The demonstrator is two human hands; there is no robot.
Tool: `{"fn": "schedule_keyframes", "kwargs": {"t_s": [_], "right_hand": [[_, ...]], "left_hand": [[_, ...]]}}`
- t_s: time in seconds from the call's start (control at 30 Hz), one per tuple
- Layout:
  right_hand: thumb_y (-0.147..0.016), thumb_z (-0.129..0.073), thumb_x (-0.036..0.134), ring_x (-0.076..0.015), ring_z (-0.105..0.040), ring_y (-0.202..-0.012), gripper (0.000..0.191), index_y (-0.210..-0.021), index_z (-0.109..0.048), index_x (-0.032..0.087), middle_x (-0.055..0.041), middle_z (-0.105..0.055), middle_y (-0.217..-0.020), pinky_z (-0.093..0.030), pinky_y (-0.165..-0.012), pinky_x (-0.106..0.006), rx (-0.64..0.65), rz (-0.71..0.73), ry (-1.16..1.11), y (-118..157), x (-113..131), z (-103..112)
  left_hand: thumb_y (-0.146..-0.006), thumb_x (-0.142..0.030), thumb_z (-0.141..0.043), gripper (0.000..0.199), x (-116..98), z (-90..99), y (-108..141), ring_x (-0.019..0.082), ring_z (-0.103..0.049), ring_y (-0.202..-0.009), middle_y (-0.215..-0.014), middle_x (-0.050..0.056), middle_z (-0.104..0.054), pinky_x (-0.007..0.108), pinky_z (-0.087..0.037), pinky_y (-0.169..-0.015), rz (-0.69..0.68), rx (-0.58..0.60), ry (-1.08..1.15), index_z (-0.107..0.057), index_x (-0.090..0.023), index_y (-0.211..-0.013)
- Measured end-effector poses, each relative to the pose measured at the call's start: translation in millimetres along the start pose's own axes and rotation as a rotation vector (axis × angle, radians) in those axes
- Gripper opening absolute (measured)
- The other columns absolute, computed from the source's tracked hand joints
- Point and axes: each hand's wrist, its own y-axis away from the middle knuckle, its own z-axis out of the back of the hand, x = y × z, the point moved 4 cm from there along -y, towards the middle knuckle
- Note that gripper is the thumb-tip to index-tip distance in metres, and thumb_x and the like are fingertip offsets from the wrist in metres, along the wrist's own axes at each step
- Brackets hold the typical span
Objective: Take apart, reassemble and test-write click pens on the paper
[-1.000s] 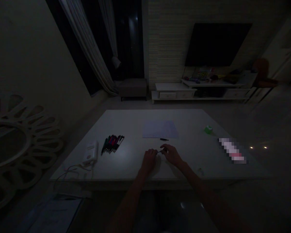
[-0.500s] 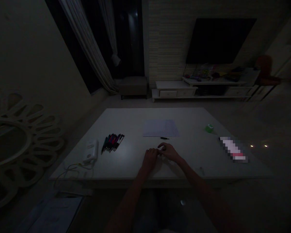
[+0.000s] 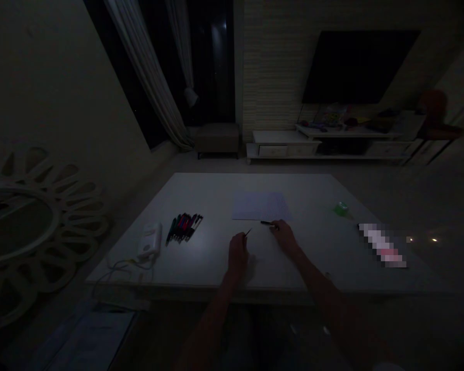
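Compared with the earlier frames, I see the left hand [image 3: 237, 253] and right hand [image 3: 284, 238] separated: their fingertips met near lower centre, and a clear gap now stands between them. The left hand is curled closed and pinches a thin dark pointed rod [image 3: 248, 232], with its tip angled toward the upper right. The right hand has moved forward, its fingers lowered onto the end of a short black pen-like piece [image 3: 266, 222]. I cannot tell whether that hand grips the piece or only touches it. The piece lies on the tabletop [image 3: 317, 252], just at the near edge of a sheet of paper [image 3: 261, 206]. Left of the hands lie a bundle of pens [image 3: 183, 228] and a white box-shaped device [image 3: 149, 240] with a cable. To the right sit a green roll of tape [image 3: 341, 208] and a pixelated strip [image 3: 381, 245].
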Motion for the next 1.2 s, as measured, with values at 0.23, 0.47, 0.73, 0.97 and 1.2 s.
{"fn": "schedule_keyframes", "kwargs": {"t_s": [0.23, 0.47, 0.73, 0.97, 1.2], "right_hand": [[-0.077, -0.055, 0.023, -0.0176, -0.056, -0.084, 0.013, -0.082, -0.066, 0.017, -0.0074, -0.060, -0.088, -0.042, -0.075, -0.027, 0.028, -0.035, 0.111, -10, 6, -12], [-0.079, -0.048, 0.027, -0.0155, -0.060, -0.070, 0.025, -0.096, -0.064, 0.016, -0.0033, -0.066, -0.075, -0.046, -0.068, -0.028, 0.193, -0.004, -0.284, 13, 27, -5], [-0.078, -0.054, 0.040, -0.0186, -0.063, -0.076, 0.025, -0.081, -0.069, 0.020, -0.0053, -0.070, -0.082, -0.048, -0.070, -0.031, 0.177, 0.031, -0.314, 32, 54, 11], [-0.077, -0.057, 0.041, -0.0180, -0.064, -0.073, 0.025, -0.079, -0.069, 0.019, -0.0049, -0.070, -0.078, -0.049, -0.067, -0.030, 0.215, 0.030, -0.309, 33, 62, 12], [-0.077, -0.058, 0.036, -0.0176, -0.064, -0.075, 0.021, -0.079, -0.071, 0.020, -0.0051, -0.070, -0.079, -0.049, -0.069, -0.030, 0.301, 0.091, -0.299, 30, 69, 2]], "left_hand": [[-0.093, -0.016, -0.035, 0.022, -11, -0.3, 1, 0.018, -0.054, -0.088, -0.092, 0.007, -0.059, 0.033, -0.044, -0.080, -0.089, 0.151, -0.154, -0.054, -0.019, -0.104], [-0.089, -0.014, -0.040, 0.019, -19, -0.3, 0, 0.018, -0.050, -0.085, -0.089, 0.005, -0.055, 0.031, -0.041, -0.077, -0.125, 0.274, -0.289, -0.054, -0.020, -0.101], [-0.087, -0.014, -0.045, 0.019, -23, -3.3, 4, 0.019, -0.050, -0.086, -0.090, 0.005, -0.054, 0.031, -0.040, -0.077, -0.244, 0.361, -0.357, -0.051, -0.020, -0.103], [-0.084, -0.012, -0.048, 0.021, -22, -5.6, 5, 0.020, -0.050, -0.087, -0.089, 0.004, -0.053, 0.032, -0.040, -0.077, -0.259, 0.349, -0.385, -0.051, -0.021, -0.103], [-0.085, -0.011, -0.047, 0.025, -20, -9.8, 6, 0.019, -0.051, -0.087, -0.091, 0.005, -0.053, 0.033, -0.040, -0.078, -0.272, 0.387, -0.348, -0.050, -0.021, -0.108]]}}
